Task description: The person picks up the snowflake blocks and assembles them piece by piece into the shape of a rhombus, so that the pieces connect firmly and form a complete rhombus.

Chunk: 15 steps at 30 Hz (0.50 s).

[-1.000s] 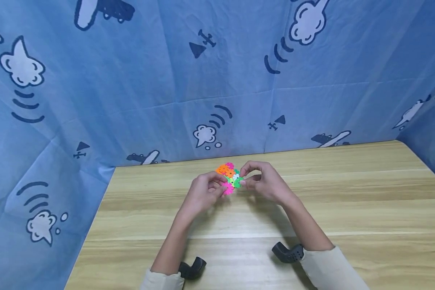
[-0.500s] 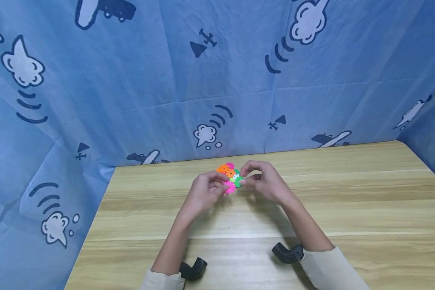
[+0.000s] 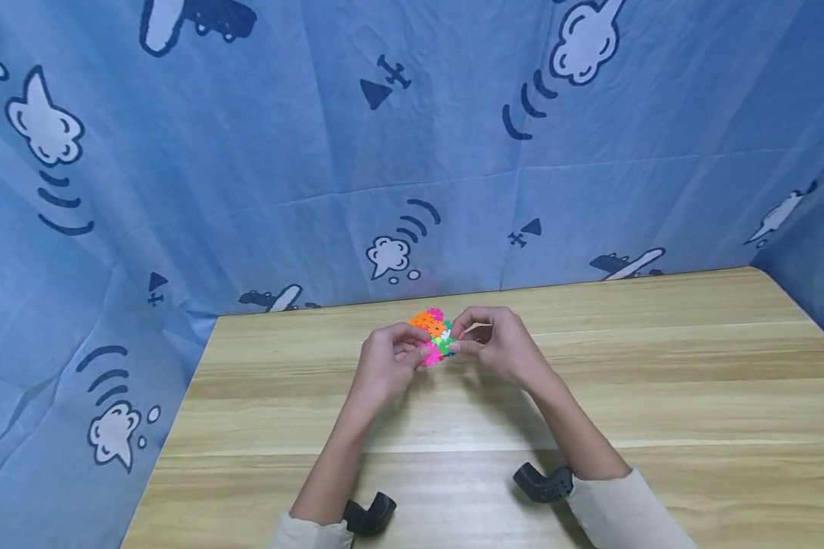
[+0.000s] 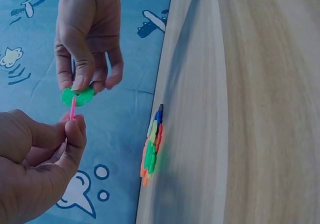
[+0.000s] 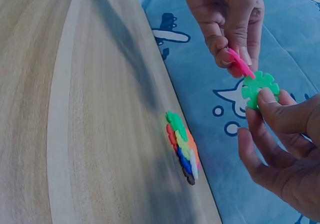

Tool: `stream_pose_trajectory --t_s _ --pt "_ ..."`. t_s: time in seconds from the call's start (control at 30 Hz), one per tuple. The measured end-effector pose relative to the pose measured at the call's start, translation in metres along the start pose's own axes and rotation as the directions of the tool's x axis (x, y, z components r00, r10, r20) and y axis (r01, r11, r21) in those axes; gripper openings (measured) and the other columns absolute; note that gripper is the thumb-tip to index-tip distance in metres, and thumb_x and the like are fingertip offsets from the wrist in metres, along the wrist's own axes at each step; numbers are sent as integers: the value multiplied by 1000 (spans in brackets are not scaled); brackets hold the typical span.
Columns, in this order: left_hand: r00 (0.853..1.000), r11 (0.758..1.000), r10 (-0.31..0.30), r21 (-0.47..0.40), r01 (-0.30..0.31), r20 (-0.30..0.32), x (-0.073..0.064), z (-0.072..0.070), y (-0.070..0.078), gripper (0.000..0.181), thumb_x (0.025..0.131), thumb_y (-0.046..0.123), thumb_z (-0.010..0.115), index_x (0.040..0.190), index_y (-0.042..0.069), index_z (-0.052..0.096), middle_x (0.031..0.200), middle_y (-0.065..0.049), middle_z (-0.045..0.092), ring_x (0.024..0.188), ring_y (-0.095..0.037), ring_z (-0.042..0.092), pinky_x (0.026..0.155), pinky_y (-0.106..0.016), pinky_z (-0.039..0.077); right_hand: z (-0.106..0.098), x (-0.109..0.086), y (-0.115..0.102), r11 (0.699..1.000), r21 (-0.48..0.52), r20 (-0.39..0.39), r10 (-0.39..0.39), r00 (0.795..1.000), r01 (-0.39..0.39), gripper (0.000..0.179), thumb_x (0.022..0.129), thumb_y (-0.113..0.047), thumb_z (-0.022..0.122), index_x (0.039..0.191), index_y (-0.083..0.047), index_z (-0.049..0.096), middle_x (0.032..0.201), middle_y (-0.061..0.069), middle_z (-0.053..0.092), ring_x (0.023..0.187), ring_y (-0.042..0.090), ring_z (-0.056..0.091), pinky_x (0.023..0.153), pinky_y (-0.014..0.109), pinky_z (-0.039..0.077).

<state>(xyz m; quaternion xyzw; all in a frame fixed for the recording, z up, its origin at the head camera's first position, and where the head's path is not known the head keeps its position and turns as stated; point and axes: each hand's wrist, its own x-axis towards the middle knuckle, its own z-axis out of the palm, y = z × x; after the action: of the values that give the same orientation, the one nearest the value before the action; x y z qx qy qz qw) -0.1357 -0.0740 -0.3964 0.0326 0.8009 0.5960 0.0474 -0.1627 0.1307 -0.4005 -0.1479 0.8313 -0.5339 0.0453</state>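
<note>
My left hand (image 3: 388, 360) pinches a pink snowflake disc (image 5: 241, 62) between thumb and fingers. A green snowflake disc (image 5: 254, 83) with a notched edge is pinched by my right hand (image 3: 503, 345). The two discs meet at their edges, the pink one standing at an angle to the green. Whether their slots interlock I cannot tell. Both hands hold the discs up over the table, in front of a small pile of snowflake discs (image 4: 151, 151) in orange, green, red, blue, white and other colours.
The pile lies near the back edge of the wooden table (image 3: 261, 396). Behind the table hangs a blue patterned cloth (image 3: 453, 152), which also covers the left and right sides. Black curved wrist mounts (image 3: 545, 483) are on both forearms.
The right hand has shifted slightly left and tipped the green disc flatter. In the left hand the pink disc has turned a little. The pile has not moved.
</note>
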Motion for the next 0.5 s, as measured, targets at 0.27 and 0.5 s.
stream_pose_trajectory --t_s 0.27,0.5 --pt "999 999 -14 38 16 -50 -1 1 2 15 96 -9 72 109 -4 77 98 -17 74 80 -17 69 77 -49 68 4 -2 -4 995 -83 -42 -60 997 57 15 85 4 87 90 -4 76 97 12 78 82 20 77 73 21 62" --pt "996 996 1 89 7 -90 -3 3 4 14 94 -11 74 104 -2 78 96 -16 74 78 -15 67 63 -23 61 6 0 -4 994 -73 -54 -90 994 86 14 84 5 87 89 -2 77 92 12 78 83 19 73 80 29 67"
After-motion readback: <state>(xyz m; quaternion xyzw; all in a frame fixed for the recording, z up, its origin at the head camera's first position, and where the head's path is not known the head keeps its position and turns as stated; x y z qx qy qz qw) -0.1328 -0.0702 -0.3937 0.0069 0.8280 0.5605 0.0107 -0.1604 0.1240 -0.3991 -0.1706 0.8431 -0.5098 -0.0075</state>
